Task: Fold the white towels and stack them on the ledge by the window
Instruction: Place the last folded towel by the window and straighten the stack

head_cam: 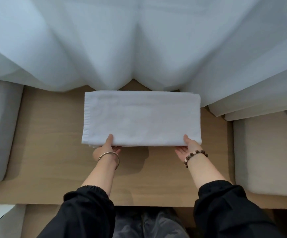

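A folded white towel (141, 117) lies as a flat rectangle over the wooden ledge (50, 138), its far edge touching the curtain. My left hand (107, 146) holds its near left edge, thumb on top and fingers under the fold. At the near right corner, my right hand (188, 147) grips the same edge, thumb on top, palm turned up beneath. The near edge looks lifted a little, casting a shadow on the wood. Another layer of white cloth peeks out below the towel's far edge.
A sheer white curtain (139, 48) hangs along the back of the ledge. Grey cushions stand at the left (0, 131) and right (267, 155), with folded white fabric (252, 105) at the far right. The ledge's front edge runs just before my legs.
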